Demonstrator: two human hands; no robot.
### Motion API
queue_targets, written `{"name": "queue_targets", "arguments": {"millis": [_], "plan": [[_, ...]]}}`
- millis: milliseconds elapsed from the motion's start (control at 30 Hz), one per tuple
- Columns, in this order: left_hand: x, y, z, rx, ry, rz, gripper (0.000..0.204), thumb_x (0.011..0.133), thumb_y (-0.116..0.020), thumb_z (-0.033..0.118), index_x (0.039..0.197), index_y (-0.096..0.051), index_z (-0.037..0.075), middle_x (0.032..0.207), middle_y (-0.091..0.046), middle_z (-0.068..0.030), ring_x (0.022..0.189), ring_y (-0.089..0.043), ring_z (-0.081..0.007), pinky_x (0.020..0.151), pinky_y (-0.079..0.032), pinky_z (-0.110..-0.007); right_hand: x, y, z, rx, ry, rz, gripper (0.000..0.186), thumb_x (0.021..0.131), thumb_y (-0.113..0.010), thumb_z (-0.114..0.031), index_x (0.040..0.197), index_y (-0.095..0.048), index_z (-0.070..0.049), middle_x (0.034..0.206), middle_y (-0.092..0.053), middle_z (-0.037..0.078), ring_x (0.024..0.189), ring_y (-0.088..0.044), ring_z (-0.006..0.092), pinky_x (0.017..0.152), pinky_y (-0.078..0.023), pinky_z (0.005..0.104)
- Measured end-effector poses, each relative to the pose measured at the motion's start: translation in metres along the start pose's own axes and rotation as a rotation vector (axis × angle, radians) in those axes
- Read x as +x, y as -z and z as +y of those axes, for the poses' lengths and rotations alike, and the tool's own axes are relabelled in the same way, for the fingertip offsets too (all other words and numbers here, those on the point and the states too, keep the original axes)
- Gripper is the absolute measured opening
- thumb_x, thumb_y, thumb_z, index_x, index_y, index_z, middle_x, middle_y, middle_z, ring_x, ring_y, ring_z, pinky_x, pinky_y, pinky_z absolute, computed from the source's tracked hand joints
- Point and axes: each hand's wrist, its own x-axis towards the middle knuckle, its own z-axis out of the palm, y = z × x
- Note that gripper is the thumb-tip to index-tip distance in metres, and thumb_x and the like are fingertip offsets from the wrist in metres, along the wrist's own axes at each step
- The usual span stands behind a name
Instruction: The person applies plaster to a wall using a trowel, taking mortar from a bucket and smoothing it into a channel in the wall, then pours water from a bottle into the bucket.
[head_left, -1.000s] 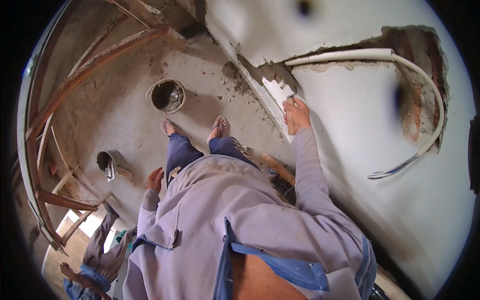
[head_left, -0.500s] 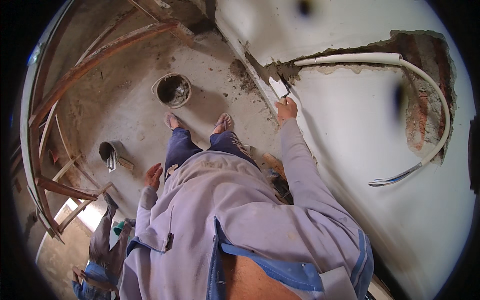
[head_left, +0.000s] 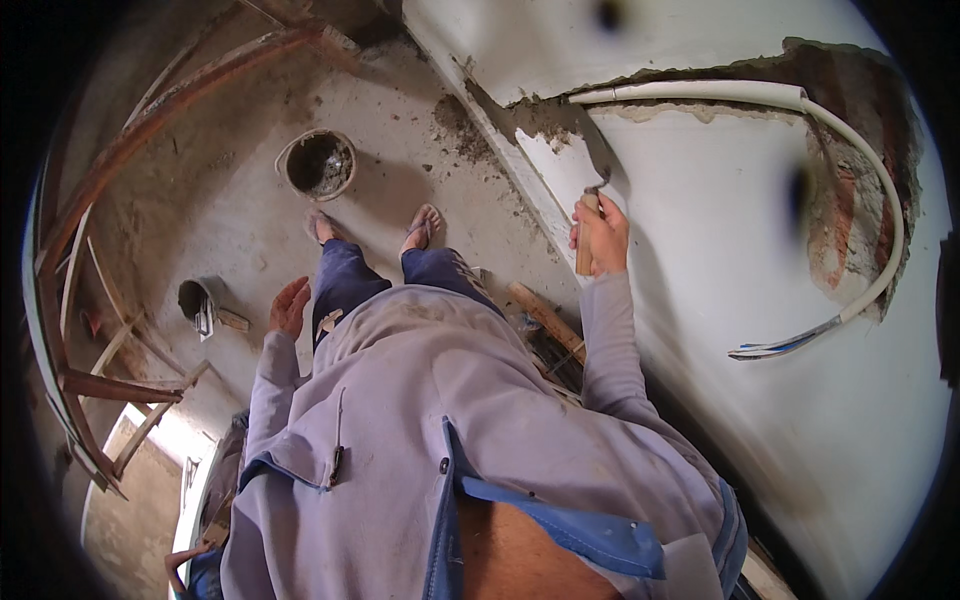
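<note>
My right hand (head_left: 606, 236) is closed around the wooden handle of a trowel (head_left: 586, 255). The trowel's dark blade points away from me, against or close to the white wall (head_left: 690, 230), just below a strip of grey mortar (head_left: 545, 118). That mortar lies along a groove cut in the wall, where a white conduit pipe (head_left: 690, 92) begins. Down at my left side hangs my left hand (head_left: 290, 306), fingers stretched out and holding nothing.
A bucket of mortar (head_left: 321, 165) stands on the floor beyond my feet. Another bucket with tools (head_left: 203, 300) is to the left. A wooden frame (head_left: 150, 150) curves along the left edge. Wires hang from the bent conduit (head_left: 785, 348). Another person's arm (head_left: 185, 560) shows at lower left.
My right hand has drawn back toward me and slightly right with the trowel, whose blade now shows dark. My left hand has lifted a little. The other person is now mostly hidden.
</note>
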Motion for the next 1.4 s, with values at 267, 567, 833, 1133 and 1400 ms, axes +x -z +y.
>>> {"name": "queue_targets", "arguments": {"millis": [267, 567, 833, 1133, 1400], "plan": [[-0.002, 0.020, -0.057, 0.068, -0.002, -0.064, 0.048, 0.087, -0.056, 0.038, 0.120, -0.056, 0.002, 0.114, -0.061, -0.0137, 0.107, -0.056, -0.0211, 0.094, -0.041, -0.032, 0.071, -0.057, 0.081, -0.921, 0.169, 0.096, 0.036, 0.076, -0.068, -0.027, 0.105, -0.057, -0.009, 0.098, -0.064, 0.016, 0.091, -0.061, 0.0346, 0.078, -0.048, 0.0385], [-0.011, 0.025, -0.050, -0.026, 0.071, 0.088, 0.044, 0.087, -0.061, 0.034, 0.119, -0.056, 0.003, 0.107, -0.062, -0.0091, 0.097, -0.058, -0.0178, 0.090, -0.043, -0.031, 0.049, -0.023, 0.010, -0.204, 0.055, 0.037, 0.043, 0.079, -0.067, -0.017, 0.116, -0.053, 0.000, 0.079, -0.060, 0.009, 0.051, -0.053, 0.0130, 0.043, -0.044, 0.0282], [-0.025, 0.007, -0.049, -0.107, -0.002, -0.008, 0.042, 0.088, -0.059, 0.029, 0.120, -0.056, 0.002, 0.110, -0.062, -0.0093, 0.102, -0.056, -0.0172, 0.091, -0.042, -0.029, 0.060, -0.040, 0.069, -0.575, 0.311, -0.033, 0.034, 0.081, -0.063, -0.021, 0.108, -0.054, -0.002, 0.085, -0.063, 0.014, 0.073, -0.061, 0.0268, 0.063, -0.049, 0.0347], [-0.026, 0.049, -0.088, -0.036, -0.002, 0.097, 0.048, 0.087, -0.057, 0.038, 0.123, -0.054, 0.007, 0.115, -0.060, -0.0090, 0.108, -0.055, -0.0205, 0.093, -0.041, -0.034, 0.080, -0.053, 0.054, -0.240, 0.075, 0.050, 0.042, 0.079, -0.066, -0.018, 0.116, -0.053, -0.003, 0.071, -0.057, 0.006, 0.044, -0.049, 0.0129, 0.036, -0.039, 0.0291], [-0.032, 0.016, -0.060, -0.036, 0.141, 0.001, 0.044, 0.089, -0.057, 0.034, 0.121, -0.055, 0.004, 0.111, -0.062, -0.0105, 0.103, -0.058, -0.0194, 0.089, -0.044, -0.031, 0.032, -0.042, 0.053, -0.870, 0.304, -0.106, 0.044, 0.081, -0.061, -0.022, 0.117, -0.039, -0.007, 0.099, -0.063, 0.021, 0.091, -0.060, 0.0398, 0.075, -0.049, 0.0429]]}}
